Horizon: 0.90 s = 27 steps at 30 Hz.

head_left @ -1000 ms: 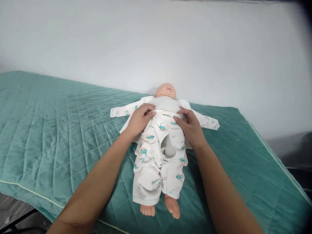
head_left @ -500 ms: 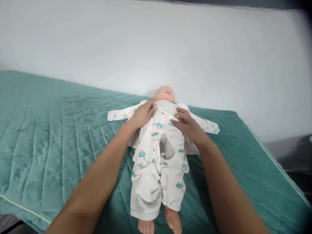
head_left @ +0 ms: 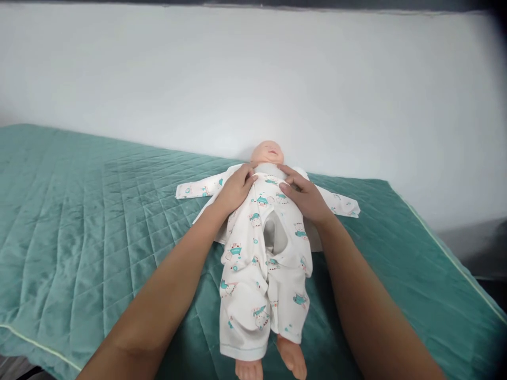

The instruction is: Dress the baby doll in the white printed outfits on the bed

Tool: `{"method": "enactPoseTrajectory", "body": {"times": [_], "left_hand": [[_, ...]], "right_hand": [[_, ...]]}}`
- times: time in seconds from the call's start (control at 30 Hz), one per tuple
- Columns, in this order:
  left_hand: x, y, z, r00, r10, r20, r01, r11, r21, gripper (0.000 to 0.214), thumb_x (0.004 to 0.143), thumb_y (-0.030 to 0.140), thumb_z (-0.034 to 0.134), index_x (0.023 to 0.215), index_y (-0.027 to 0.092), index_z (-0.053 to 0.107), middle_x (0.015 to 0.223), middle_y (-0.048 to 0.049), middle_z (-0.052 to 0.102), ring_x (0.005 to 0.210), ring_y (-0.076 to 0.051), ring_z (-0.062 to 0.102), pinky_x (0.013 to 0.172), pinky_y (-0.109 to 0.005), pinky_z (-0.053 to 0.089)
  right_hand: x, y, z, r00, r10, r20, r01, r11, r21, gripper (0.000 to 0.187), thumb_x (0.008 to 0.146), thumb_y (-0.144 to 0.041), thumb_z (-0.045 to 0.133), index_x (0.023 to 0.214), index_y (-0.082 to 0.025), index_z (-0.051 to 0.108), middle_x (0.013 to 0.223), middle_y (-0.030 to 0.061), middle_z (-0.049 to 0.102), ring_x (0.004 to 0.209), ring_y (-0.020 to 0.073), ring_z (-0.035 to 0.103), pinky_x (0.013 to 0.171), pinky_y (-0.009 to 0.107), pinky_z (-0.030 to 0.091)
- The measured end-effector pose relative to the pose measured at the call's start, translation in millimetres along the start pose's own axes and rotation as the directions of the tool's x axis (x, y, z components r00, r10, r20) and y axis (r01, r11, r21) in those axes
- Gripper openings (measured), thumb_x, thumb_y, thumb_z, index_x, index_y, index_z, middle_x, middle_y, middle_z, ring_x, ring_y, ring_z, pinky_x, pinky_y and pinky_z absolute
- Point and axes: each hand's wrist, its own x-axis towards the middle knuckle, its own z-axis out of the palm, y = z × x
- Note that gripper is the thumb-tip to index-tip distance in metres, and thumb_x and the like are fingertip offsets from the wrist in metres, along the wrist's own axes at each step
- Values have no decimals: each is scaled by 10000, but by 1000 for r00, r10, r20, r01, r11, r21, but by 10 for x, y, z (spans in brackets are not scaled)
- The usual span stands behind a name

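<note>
Because the pale plastic baby doll (head_left: 268, 153) lies on its back with its head toward the plain white wall (head_left: 277, 79), its front faces up and both hands can work on it from above. The doll rests near the far edge of the teal quilted bedspread (head_left: 99, 221), its bare feet pointing at the person. White cotton trousers with a teal animal print (head_left: 257, 287) cover its legs and belly, with an opening in the middle that shows the grey cloth body. The top hem sits high on the chest, just under the chin. The left hand (head_left: 236, 189) and the right hand (head_left: 304, 198) lie palm down on either side of that hem, fingertips nearly meeting at the middle, so the cloth is held flat against the chest from both sides. The fingers lie close together and slightly curled. Whether they pinch the hem or only press on it I cannot tell. Beneath the doll a matching white printed jacket (head_left: 198, 188) lies open, with its sleeves spread out to either side.
</note>
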Motion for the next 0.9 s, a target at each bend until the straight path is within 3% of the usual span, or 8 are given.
{"method": "enactPoseTrajectory", "body": {"times": [0.1, 0.17, 0.27, 0.4, 0.57, 0.63, 0.7, 0.9], "left_hand": [[92, -17, -37, 993, -110, 51, 108, 994, 31, 93, 970, 291, 460, 893, 240, 447, 1045, -43, 674, 1017, -220, 600, 918, -367, 438], [171, -45, -59, 987, -156, 42, 153, 986, 71, 103, 959, 295, 474, 876, 240, 449, 907, -17, 644, 873, -209, 579, 843, -354, 437], [290, -101, -68, 981, -195, -2, 194, 978, 79, 109, 944, 265, 494, 850, 235, 447, 812, 2, 592, 784, -189, 532, 788, -334, 421], [392, -135, -46, 960, -274, -53, 278, 957, 78, 136, 922, 226, 528, 813, 226, 446, 768, 7, 567, 761, -181, 512, 794, -336, 419], [372, -125, -12, 952, -302, -56, 303, 953, 8, 81, 882, 200, 573, 836, 212, 506, 774, 8, 600, 768, -170, 550, 832, -343, 459], [330, -132, -6, 970, -243, -24, 241, 968, -63, 46, 872, 178, 566, 912, 199, 575, 900, -16, 677, 863, -173, 607, 888, -341, 480], [286, -152, -5, 987, -158, 8, 158, 983, -91, 179, 884, 162, 532, 1015, 193, 650, 1082, -52, 716, 1026, -188, 636, 993, -361, 470], [155, -251, -6, 999, -40, 33, 37, 996, 83, 362, 949, 205, 460, 1188, 236, 731, 1316, -85, 680, 1236, -243, 603, 1111, -424, 425]], "right_hand": [[123, 29, -15, 1000, 11, 15, -12, 1000, 25, 331, 856, -517, 664, 720, -229, 574, 1375, 59, 636, 1280, 290, 549, 1094, 467, 362], [203, 47, -2, 998, 39, -42, -40, 999, -12, 309, 854, -488, 655, 717, -230, 555, 1126, 46, 714, 1067, 259, 614, 975, 429, 428], [317, 73, 32, 985, 92, -143, -108, 988, -110, 256, 853, -433, 630, 718, -234, 544, 773, -9, 611, 785, 192, 537, 780, 352, 425], [456, 110, 58, 970, 138, -199, -173, 970, -170, 253, 839, -352, 617, 655, -232, 492, 644, -30, 466, 674, 160, 430, 685, 324, 358], [485, 164, 87, 945, 178, -274, -208, 974, -85, 211, 785, -313, 663, 660, -235, 512, 651, -33, 500, 662, 154, 452, 699, 331, 386], [438, 184, 101, 945, 169, -279, -175, 985, 2, 112, 764, -307, 676, 751, -236, 590, 728, -18, 596, 718, 168, 530, 758, 344, 434], [377, 202, 110, 953, 164, -256, -151, 986, 68, 117, 770, -323, 669, 843, -234, 653, 836, 9, 682, 813, 192, 605, 836, 368, 468], [174, 235, 84, 967, 139, -212, -119, 987, 105, 262, 846, -412, 628, 1014, -253, 750, 1141, 40, 749, 1112, 237, 649, 1032, 432, 462]]}}
